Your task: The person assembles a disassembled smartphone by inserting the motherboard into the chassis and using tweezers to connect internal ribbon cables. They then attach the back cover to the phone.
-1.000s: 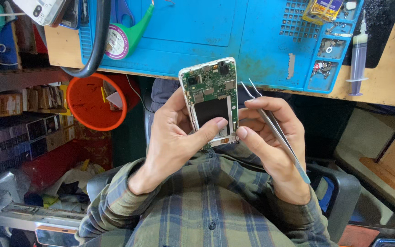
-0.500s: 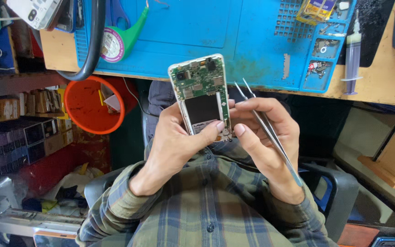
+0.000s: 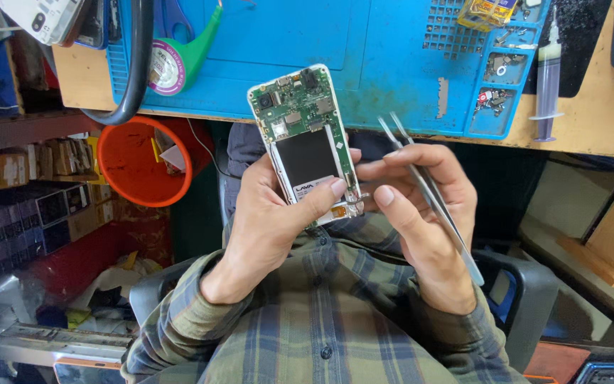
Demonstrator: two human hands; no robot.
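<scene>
Nearby, orange bucket (image 3: 136, 160), syringe (image 3: 548, 78), blue mat (image 3: 364, 64) beyond opened phone (image 3: 308, 142).

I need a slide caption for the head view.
Left hand holds opened white phone; right hand holds metal tweezers.

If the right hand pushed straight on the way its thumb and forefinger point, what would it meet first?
Most likely the opened phone: the right hand points its fingertips left at the phone's lower edge, close to the left hand thumb. Whether they already touch is unclear.
</scene>
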